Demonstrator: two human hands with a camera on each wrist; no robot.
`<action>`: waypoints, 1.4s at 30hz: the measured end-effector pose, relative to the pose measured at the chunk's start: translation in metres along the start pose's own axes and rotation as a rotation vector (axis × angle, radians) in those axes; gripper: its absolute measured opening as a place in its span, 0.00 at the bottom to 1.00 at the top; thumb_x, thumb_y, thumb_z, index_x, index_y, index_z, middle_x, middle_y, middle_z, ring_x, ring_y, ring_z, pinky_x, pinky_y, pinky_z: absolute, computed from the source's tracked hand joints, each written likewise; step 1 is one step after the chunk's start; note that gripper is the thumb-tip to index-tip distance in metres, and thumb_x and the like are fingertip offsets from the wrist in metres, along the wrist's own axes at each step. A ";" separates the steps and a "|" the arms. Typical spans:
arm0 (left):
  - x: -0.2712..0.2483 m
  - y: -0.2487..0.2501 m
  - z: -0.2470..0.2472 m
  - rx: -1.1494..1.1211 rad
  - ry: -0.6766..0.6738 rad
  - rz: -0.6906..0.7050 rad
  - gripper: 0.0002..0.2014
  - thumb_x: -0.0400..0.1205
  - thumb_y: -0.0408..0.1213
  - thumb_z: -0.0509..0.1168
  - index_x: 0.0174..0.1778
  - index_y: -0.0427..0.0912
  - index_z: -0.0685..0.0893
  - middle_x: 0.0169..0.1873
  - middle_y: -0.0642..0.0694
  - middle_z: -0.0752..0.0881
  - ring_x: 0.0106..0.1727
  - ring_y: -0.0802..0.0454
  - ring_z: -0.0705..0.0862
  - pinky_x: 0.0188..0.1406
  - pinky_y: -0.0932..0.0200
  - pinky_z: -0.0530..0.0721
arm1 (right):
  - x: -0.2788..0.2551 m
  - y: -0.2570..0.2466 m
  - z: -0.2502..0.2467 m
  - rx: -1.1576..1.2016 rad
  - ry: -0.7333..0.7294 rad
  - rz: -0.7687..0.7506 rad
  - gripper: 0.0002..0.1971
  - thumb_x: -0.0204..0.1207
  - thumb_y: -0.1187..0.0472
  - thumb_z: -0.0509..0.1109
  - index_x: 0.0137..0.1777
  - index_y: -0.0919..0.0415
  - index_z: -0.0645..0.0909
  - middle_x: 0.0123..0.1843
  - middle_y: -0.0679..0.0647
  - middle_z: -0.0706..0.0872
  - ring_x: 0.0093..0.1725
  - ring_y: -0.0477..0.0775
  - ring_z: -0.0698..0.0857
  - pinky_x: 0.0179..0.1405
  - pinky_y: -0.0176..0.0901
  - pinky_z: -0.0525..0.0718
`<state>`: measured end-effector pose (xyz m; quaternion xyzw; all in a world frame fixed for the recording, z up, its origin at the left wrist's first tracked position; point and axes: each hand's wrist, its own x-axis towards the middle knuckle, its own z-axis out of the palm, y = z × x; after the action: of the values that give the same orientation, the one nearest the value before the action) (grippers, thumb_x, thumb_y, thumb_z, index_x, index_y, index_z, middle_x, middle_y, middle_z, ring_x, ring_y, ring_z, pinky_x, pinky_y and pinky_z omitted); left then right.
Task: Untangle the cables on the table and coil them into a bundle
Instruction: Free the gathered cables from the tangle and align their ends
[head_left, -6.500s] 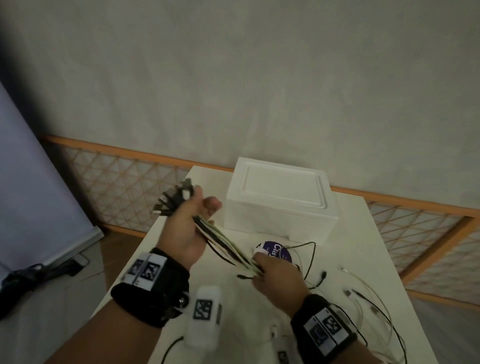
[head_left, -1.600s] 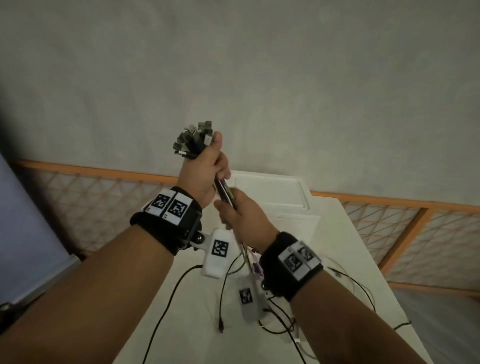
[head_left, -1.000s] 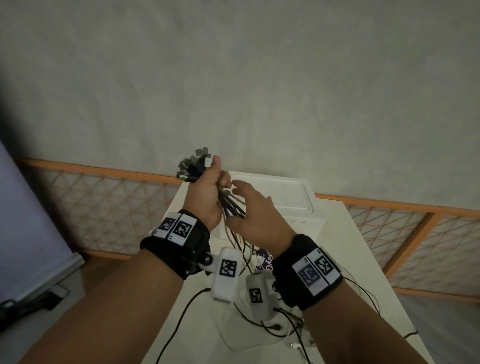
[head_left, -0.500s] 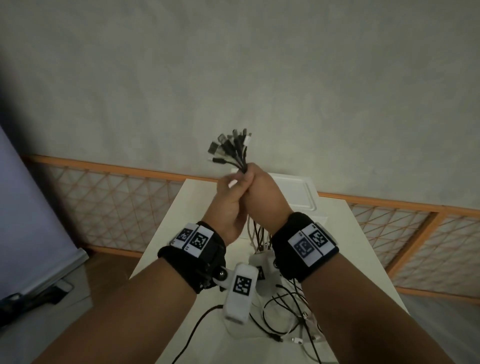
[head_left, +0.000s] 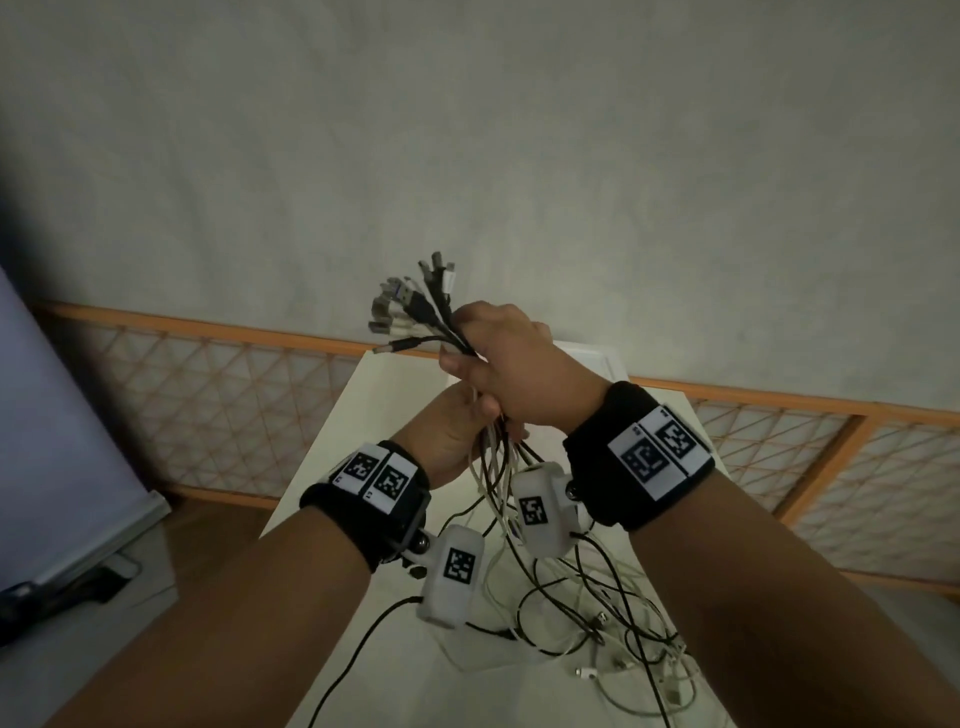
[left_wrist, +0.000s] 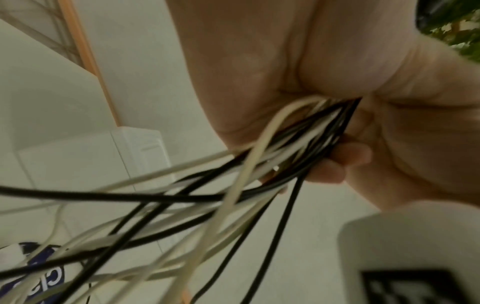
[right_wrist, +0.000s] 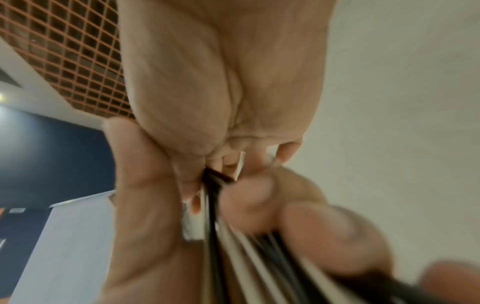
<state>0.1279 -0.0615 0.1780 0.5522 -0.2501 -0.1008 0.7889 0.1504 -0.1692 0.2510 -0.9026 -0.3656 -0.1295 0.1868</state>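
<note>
A bunch of black and white cables (head_left: 496, 457) is held up above the table (head_left: 374, 415). Their plug ends (head_left: 415, 304) fan out up and to the left of my right hand (head_left: 511, 364), which grips the bunch just below the plugs. My left hand (head_left: 457, 431) grips the same bunch directly beneath the right hand, the two hands touching. In the left wrist view the cables (left_wrist: 259, 168) run out from under the curled fingers (left_wrist: 348, 154). Loose cable lengths (head_left: 597, 613) hang down and lie tangled on the table's right side. The right wrist view is blurred, cables (right_wrist: 213, 205) between fingers.
A white foam box (head_left: 602, 358) stands at the table's far end, mostly hidden behind my hands. A purple-labelled item (left_wrist: 49, 273) lies on the table under the cables. An orange lattice rail (head_left: 208, 395) runs behind the table. The floor lies to the left.
My right hand has taken hold of the bunch right under the plugs, and the left hand has slid down below it. The plug ends now lean to the left.
</note>
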 end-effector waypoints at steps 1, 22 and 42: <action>-0.001 -0.004 -0.002 0.010 0.015 -0.021 0.25 0.61 0.65 0.77 0.40 0.47 0.88 0.37 0.43 0.84 0.43 0.50 0.82 0.53 0.48 0.77 | 0.000 0.001 -0.002 0.028 -0.021 0.005 0.24 0.76 0.41 0.56 0.56 0.58 0.83 0.60 0.48 0.79 0.59 0.55 0.77 0.60 0.61 0.75; 0.030 0.102 -0.008 -0.536 0.506 0.226 0.26 0.83 0.43 0.58 0.17 0.47 0.61 0.12 0.53 0.58 0.14 0.56 0.53 0.17 0.66 0.54 | -0.151 0.068 0.155 0.284 -0.535 0.734 0.26 0.80 0.41 0.61 0.70 0.59 0.76 0.67 0.57 0.81 0.67 0.59 0.80 0.68 0.50 0.77; 0.047 0.156 -0.078 -0.430 0.807 0.321 0.23 0.82 0.43 0.63 0.22 0.47 0.63 0.21 0.52 0.58 0.22 0.53 0.51 0.22 0.60 0.55 | -0.267 0.074 0.133 -0.286 0.086 0.183 0.40 0.54 0.47 0.81 0.64 0.64 0.73 0.55 0.59 0.88 0.60 0.56 0.78 0.76 0.45 0.61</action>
<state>0.1894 0.0396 0.3144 0.3261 0.0204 0.1953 0.9247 0.0291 -0.3242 0.0145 -0.9431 -0.2516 -0.2008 0.0830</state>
